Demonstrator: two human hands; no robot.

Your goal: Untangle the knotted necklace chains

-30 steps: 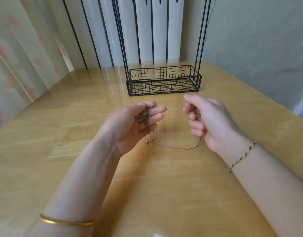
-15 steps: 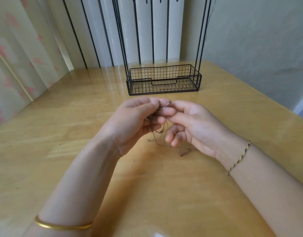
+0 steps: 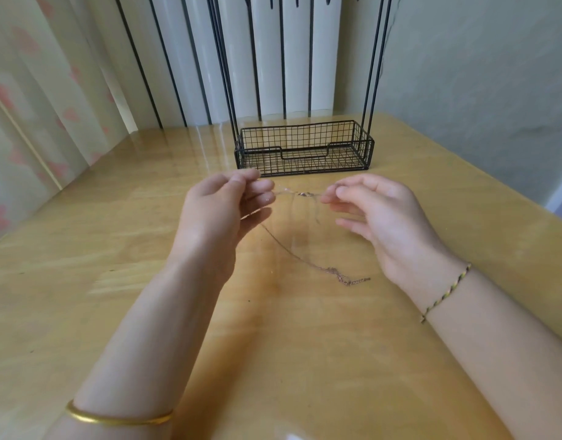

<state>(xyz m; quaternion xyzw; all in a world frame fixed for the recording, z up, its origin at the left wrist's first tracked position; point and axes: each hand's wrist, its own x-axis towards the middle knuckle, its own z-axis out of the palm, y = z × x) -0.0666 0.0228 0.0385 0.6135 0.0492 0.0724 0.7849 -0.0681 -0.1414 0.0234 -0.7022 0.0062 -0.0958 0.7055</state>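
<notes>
Head view: left hand and right hand pinch chain stretched left-to-right.

A black wire basket is standing at the back of the counter, blocking straight reaches there. Bare counter is lying open on the left and near side. A thin chain is trailing across the middle, and a wall is closing off the right.

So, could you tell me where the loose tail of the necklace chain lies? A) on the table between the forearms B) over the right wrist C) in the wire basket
A: the necklace chain trails from the left hand down onto the table, its tail between the forearms.
</notes>
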